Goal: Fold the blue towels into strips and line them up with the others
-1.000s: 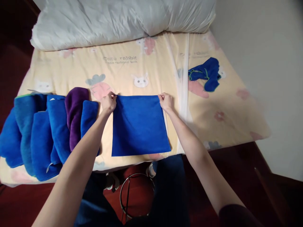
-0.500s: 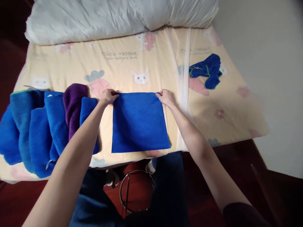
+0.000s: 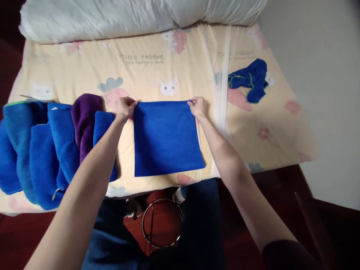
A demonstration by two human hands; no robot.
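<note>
A blue cloth (image 3: 168, 138), roughly square and smooth, lies spread on the bed in front of me. My left hand (image 3: 126, 107) pinches its far left corner, fingers closed. At the far right corner, my right hand (image 3: 197, 107) has thumb and fingers closed on the same cloth. The far edge runs nearly straight between both hands. Left of it, a row of folded cloths lies overlapping: several blue ones (image 3: 45, 161) and a purple one (image 3: 86, 120). My left forearm hides part of that row.
The bed has a yellow rabbit-print sheet (image 3: 146, 80). A grey-white rolled quilt (image 3: 118, 18) lies along the far side. To the right is a crumpled blue cloth with green edging (image 3: 251, 80), with a pale wall (image 3: 317, 93) beyond. A round metal-ringed stool (image 3: 162, 221) stands below.
Both hands still grip the far corners. The cloth's far edge and the hands appear higher in view, but the bed has shifted up similarly as the camera moved.
</note>
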